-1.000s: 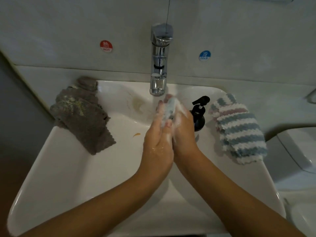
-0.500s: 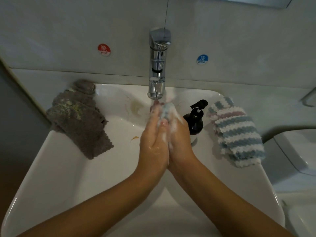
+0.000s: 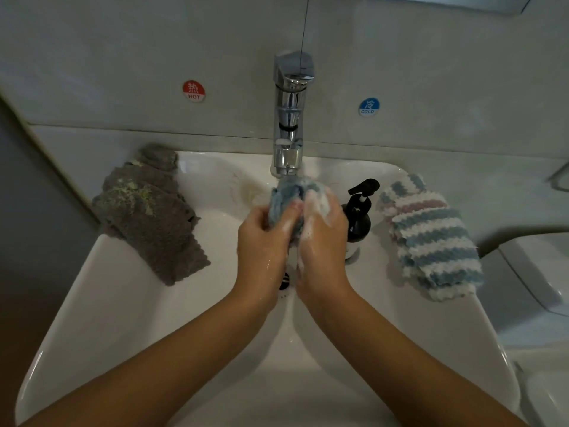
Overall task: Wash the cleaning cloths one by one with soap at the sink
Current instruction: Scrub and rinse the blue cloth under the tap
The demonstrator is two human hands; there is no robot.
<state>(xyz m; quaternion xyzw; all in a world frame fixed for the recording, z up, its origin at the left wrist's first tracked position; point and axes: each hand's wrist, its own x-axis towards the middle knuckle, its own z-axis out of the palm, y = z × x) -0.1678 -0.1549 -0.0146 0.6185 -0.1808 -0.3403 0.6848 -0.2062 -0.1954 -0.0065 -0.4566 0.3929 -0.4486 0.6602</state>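
Lather coats the blue cloth (image 3: 291, 195), bunched just under the tap (image 3: 289, 118) so water reaches it; left hand (image 3: 261, 241) and right hand (image 3: 321, 238) both clutch it (scrubbing, likely).

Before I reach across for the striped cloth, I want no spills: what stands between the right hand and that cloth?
In the head view, a black pump soap bottle stands between the right hand and the blue, pink and white striped cloth.
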